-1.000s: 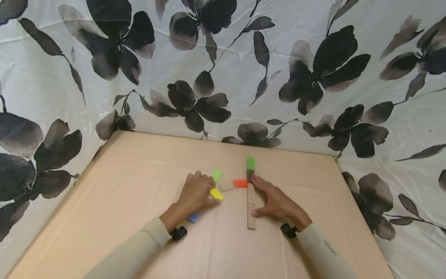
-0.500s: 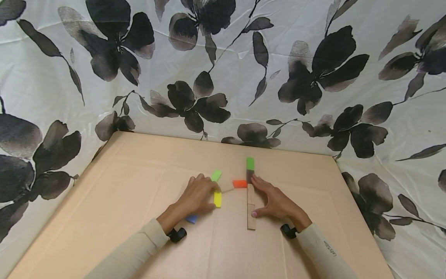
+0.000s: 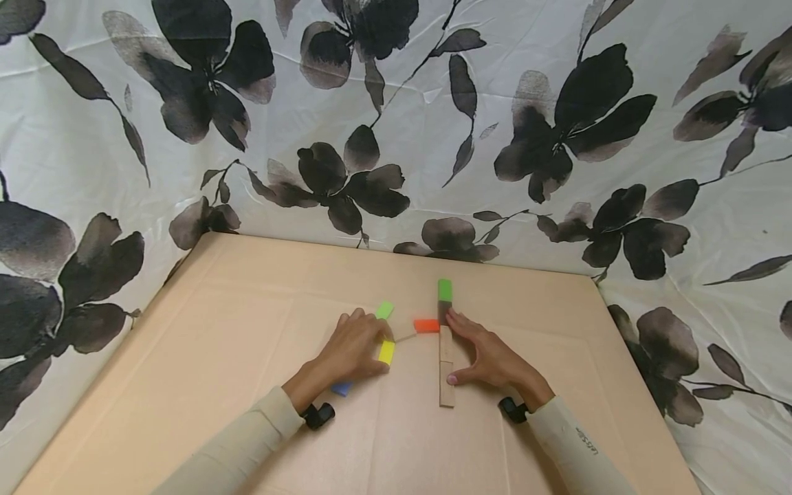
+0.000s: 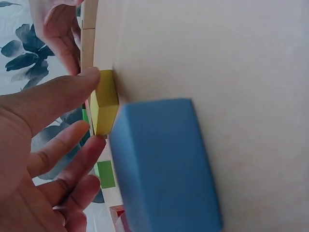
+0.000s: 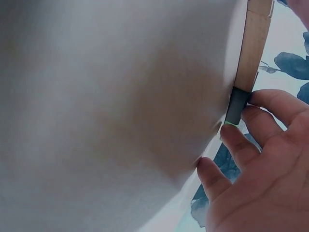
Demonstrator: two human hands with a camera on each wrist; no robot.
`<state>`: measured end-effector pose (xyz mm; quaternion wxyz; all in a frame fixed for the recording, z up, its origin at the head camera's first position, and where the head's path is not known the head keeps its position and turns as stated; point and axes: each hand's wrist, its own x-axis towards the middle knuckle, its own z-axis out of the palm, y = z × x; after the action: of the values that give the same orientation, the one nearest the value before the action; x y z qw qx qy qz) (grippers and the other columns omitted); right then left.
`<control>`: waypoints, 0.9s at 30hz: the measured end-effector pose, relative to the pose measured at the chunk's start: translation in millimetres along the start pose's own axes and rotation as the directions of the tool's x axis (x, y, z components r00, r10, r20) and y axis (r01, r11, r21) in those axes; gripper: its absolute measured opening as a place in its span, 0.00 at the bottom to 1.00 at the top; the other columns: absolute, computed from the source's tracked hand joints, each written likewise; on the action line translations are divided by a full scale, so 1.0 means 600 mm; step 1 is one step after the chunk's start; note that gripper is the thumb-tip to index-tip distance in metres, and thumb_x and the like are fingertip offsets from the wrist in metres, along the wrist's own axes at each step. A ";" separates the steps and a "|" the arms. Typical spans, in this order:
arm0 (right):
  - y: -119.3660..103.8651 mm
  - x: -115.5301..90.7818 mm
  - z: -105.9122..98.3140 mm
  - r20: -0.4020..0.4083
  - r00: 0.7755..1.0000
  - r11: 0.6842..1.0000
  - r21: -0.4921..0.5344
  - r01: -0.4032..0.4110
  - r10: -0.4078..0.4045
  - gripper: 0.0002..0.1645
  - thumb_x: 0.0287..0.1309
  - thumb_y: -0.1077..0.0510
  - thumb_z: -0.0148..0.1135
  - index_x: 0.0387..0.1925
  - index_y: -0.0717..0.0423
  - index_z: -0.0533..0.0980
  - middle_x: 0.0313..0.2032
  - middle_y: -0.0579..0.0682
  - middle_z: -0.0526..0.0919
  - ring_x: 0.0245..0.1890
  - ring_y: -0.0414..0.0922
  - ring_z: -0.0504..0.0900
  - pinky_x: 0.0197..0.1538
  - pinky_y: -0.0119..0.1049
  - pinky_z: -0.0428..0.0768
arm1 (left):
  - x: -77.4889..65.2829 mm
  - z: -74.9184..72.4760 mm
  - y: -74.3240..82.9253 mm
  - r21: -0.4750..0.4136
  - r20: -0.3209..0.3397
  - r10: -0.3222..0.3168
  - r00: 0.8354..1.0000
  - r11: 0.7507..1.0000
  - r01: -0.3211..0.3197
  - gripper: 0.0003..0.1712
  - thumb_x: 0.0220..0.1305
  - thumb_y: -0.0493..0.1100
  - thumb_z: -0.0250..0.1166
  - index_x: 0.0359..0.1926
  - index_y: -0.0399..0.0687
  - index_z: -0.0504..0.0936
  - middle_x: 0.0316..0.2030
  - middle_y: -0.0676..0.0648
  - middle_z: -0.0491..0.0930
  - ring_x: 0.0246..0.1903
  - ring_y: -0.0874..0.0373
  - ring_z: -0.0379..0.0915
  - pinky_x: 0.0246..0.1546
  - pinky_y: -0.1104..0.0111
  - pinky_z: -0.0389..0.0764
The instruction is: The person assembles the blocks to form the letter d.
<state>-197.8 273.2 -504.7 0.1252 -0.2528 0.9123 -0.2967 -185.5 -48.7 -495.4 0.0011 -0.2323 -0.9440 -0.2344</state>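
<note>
My left hand [image 3: 353,349] pinches a small yellow block [image 3: 386,353] by its ends, between thumb and fingers. Beyond its fingertips lies a light green block [image 3: 384,311]; a blue block [image 4: 166,164] looms close in the left wrist view. My right hand [image 3: 491,354] rests along the right side of a straight row of blocks: a green one [image 3: 445,289], a dark one [image 3: 444,311], then plain wooden ones [image 3: 446,383]. Its fingertips touch the dark block, with the thumb at the lowest wooden block. An orange block [image 3: 426,326] juts left from the row.
A thin edge of a plain wooden block [image 3: 405,337] shows between the yellow and orange blocks. Everything lies on a tan board [image 3: 278,275], and a floral cloth [image 3: 433,172] hangs behind it. A reddish block [image 4: 117,212] appears low in the left wrist view.
The left hand has turned the yellow block from slanted to nearly upright in the head view, then tilted it slightly back. The right hand and the row have stayed in place.
</note>
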 end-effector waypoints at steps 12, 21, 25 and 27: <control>-0.003 -0.002 -0.001 0.006 1.000 1.000 0.011 -0.021 0.021 0.75 0.43 0.39 0.87 0.85 0.53 0.53 0.86 0.53 0.49 0.85 0.62 0.49 0.79 0.67 0.57 | 0.015 -0.015 0.006 0.010 0.043 0.023 0.999 1.000 -0.024 0.26 0.50 0.48 0.84 0.51 0.55 0.89 0.47 0.52 0.88 0.39 0.56 0.64 0.43 0.61 0.61; -0.005 -0.003 -0.004 0.004 1.000 0.999 0.025 -0.024 0.024 0.75 0.43 0.41 0.88 0.85 0.52 0.53 0.86 0.53 0.50 0.85 0.62 0.50 0.79 0.67 0.56 | 0.066 -0.008 0.006 0.010 -0.021 0.014 1.000 1.000 -0.014 0.13 0.60 0.46 0.77 0.46 0.51 0.91 0.37 0.52 0.87 0.38 0.55 0.67 0.43 0.62 0.63; -0.004 -0.002 -0.003 0.003 1.000 1.000 0.024 -0.017 0.017 0.74 0.43 0.40 0.87 0.85 0.53 0.54 0.86 0.54 0.50 0.85 0.62 0.50 0.79 0.68 0.56 | 0.083 0.001 0.006 0.005 0.016 -0.007 1.000 1.000 0.007 0.13 0.63 0.48 0.78 0.46 0.49 0.92 0.34 0.52 0.86 0.38 0.56 0.66 0.45 0.62 0.62; -0.004 -0.002 -0.003 0.002 1.000 1.000 0.019 -0.021 0.021 0.75 0.44 0.40 0.87 0.85 0.52 0.53 0.86 0.54 0.50 0.85 0.62 0.50 0.79 0.68 0.56 | 0.088 0.003 0.006 0.010 0.021 -0.006 1.000 1.000 0.006 0.12 0.62 0.47 0.78 0.45 0.49 0.92 0.32 0.53 0.86 0.37 0.56 0.66 0.44 0.62 0.62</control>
<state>-196.5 273.0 -501.3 0.1315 -0.2425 0.9119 -0.3038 -230.9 -21.6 -489.3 -0.0080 -0.2320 -0.9458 -0.2271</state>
